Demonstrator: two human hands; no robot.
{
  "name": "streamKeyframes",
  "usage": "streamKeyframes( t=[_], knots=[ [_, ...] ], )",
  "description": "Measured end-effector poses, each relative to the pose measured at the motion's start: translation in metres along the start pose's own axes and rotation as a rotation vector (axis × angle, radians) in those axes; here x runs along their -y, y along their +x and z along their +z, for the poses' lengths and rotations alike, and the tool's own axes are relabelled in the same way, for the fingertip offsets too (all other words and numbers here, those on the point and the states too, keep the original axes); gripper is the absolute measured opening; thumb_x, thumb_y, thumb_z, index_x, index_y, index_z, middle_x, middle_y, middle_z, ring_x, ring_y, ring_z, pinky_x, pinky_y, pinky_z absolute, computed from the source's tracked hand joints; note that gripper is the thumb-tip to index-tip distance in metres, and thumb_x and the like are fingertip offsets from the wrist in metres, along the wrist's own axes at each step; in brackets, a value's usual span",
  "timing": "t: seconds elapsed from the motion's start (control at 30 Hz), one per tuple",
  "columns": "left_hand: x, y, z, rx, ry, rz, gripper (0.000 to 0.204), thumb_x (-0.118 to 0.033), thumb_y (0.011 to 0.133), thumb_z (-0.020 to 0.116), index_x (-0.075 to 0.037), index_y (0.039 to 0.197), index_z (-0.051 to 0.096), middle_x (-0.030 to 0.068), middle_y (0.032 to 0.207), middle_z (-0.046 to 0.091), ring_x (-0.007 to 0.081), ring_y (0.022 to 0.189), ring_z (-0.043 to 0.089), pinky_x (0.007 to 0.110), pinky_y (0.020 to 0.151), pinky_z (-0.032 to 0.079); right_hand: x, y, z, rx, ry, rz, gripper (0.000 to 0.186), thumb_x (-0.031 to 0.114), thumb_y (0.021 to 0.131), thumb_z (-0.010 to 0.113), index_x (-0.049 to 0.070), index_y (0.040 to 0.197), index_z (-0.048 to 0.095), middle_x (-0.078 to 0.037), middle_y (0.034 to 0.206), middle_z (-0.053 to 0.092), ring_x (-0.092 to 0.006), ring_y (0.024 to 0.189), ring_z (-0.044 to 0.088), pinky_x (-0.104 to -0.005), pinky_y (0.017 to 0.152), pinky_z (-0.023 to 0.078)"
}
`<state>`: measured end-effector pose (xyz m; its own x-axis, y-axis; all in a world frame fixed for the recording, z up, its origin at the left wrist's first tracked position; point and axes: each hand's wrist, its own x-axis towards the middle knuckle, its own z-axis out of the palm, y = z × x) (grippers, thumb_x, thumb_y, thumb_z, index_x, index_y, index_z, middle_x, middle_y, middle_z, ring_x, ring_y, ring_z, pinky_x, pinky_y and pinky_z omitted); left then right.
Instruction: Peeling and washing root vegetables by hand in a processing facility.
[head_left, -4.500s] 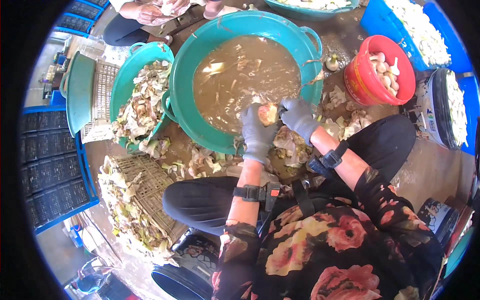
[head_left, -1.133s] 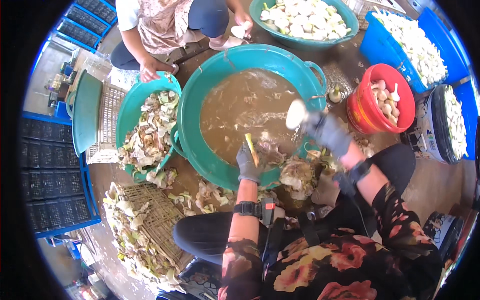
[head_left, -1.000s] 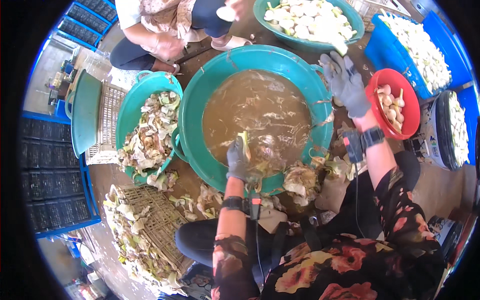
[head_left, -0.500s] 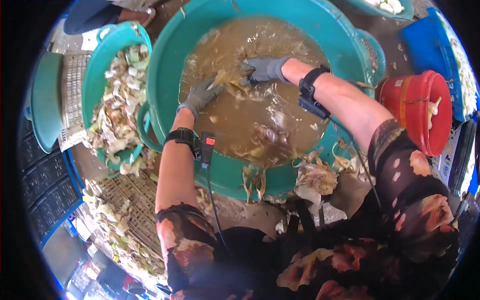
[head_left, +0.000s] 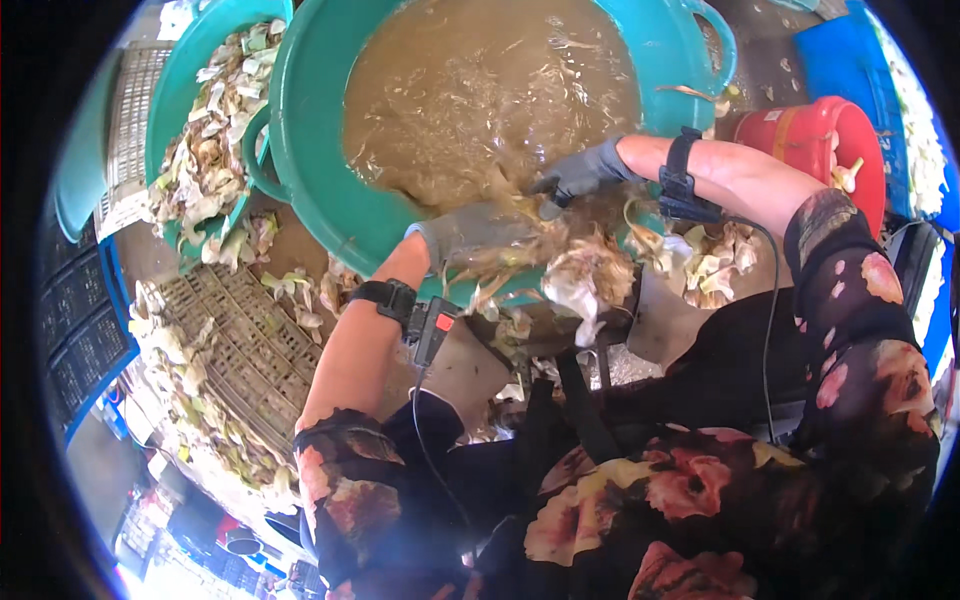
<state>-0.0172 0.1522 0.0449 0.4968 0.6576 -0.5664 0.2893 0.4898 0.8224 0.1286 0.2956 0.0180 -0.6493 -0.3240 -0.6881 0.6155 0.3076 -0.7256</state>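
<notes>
A large teal tub [head_left: 310, 200] holds murky brown water [head_left: 480, 90] with bits floating in it. Both my hands wear grey gloves and are at its near rim. My left hand [head_left: 470, 238] is closed on a wet clump of brownish garlic skins [head_left: 520, 250], its fingers partly blurred. Just to its right, my right hand [head_left: 585, 175] curls down on the far side of the same clump, fingertips partly hidden. A pale bunch of garlic skins [head_left: 590, 275] hangs over the rim below my hands, beside more papery skins [head_left: 710, 260].
At left, a teal basin [head_left: 165, 110] is heaped with skins, and a woven tray [head_left: 240, 350] lies below it with scraps. On the right stand a red bucket [head_left: 790, 140] with garlic in it and a blue crate [head_left: 845, 75]. A cable runs from each wrist strap.
Both hands have come out of the middle of the water and moved toward me to the near rim, bringing wet skins along. The view has shifted, so the tub sits higher.
</notes>
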Motion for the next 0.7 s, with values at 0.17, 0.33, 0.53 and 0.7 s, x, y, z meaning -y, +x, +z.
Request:
streamKeyframes(
  t=[0.17,0.33,0.53,0.7],
  knots=[
    [-0.010,-0.017,0.035,-0.104,0.101,-0.147,0.055,-0.032,0.071,0.060,-0.003,0.114,0.040,0.0080,0.105,0.050,0.0134,0.093,0.045,0.025,0.082,0.036,0.041,-0.051,0.039,-0.084,-0.127,-0.030,0.061,0.034,0.067,0.056,0.004,0.116,0.037,-0.016,0.110,0.046,-0.0252,0.100,0.044,-0.0329,0.083,0.035],
    [-0.053,-0.051,0.076,-0.037,0.418,-0.089,0.056,-0.030,0.069,0.062,-0.005,0.114,0.040,0.0106,0.108,0.048,0.0197,0.096,0.047,0.029,0.082,0.036,0.049,-0.089,0.089,-0.107,-0.331,0.027,0.063,0.033,0.065,0.057,0.007,0.118,0.036,-0.018,0.111,0.045,-0.0295,0.100,0.044,-0.0348,0.084,0.036],
    [-0.072,-0.108,0.063,-0.374,0.827,-0.351,0.060,-0.032,0.064,0.061,-0.007,0.114,0.040,0.0123,0.116,0.041,0.0258,0.106,0.039,0.033,0.089,0.030,0.059,-0.134,0.066,-0.514,-0.699,0.107,0.051,0.023,0.065,0.056,0.010,0.112,0.043,-0.014,0.106,0.049,-0.0286,0.098,0.046,-0.0356,0.083,0.037],
    [0.005,-0.119,0.058,-0.528,1.438,-0.499,0.066,-0.033,0.064,0.057,-0.006,0.119,0.031,0.0124,0.120,0.036,0.0265,0.114,0.030,0.034,0.096,0.020,0.027,-0.131,0.006,-0.861,-1.019,0.531,0.036,0.027,0.068,0.051,0.011,0.100,0.053,-0.011,0.101,0.052,-0.0271,0.093,0.049,-0.0374,0.079,0.038]
  ],
)
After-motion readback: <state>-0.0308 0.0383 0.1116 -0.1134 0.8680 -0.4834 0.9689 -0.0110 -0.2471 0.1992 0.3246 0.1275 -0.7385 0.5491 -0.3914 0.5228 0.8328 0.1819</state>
